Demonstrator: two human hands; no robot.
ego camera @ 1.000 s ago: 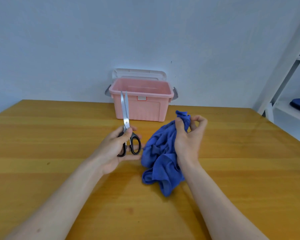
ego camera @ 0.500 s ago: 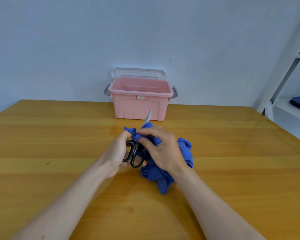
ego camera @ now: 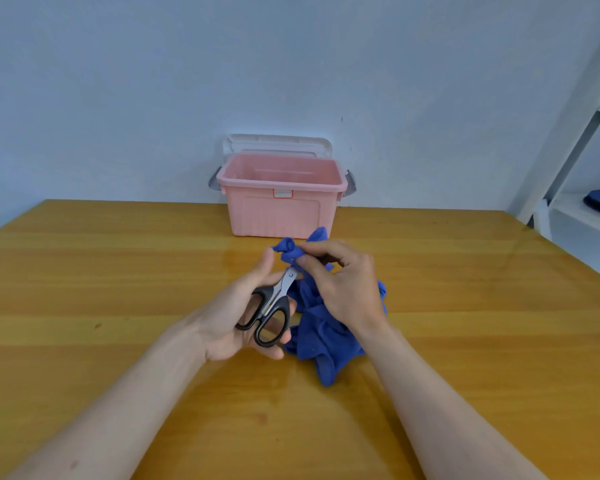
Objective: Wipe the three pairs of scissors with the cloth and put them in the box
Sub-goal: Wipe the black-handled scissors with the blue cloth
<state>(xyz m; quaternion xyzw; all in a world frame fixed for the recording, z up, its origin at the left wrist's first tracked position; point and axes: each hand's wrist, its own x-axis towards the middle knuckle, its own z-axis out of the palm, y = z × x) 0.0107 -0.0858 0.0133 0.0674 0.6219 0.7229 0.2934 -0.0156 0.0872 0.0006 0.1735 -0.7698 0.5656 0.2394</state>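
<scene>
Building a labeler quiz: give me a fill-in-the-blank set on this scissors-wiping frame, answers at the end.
1. The left hand holds the scissors by their ____ handles.
2. The right hand pinches the ____ cloth over the blades.
3. The pink box stands at the table's far edge with its lid ____.
4. The blade tips are ____ by the cloth.

Answers: black; blue; open; hidden

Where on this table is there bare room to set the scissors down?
Bare wood lies left of the left hand, out to the table edge, and right of the cloth. It is crowded mid-table, where the right hand wraps cloth round the scissors before the pink box.
</scene>
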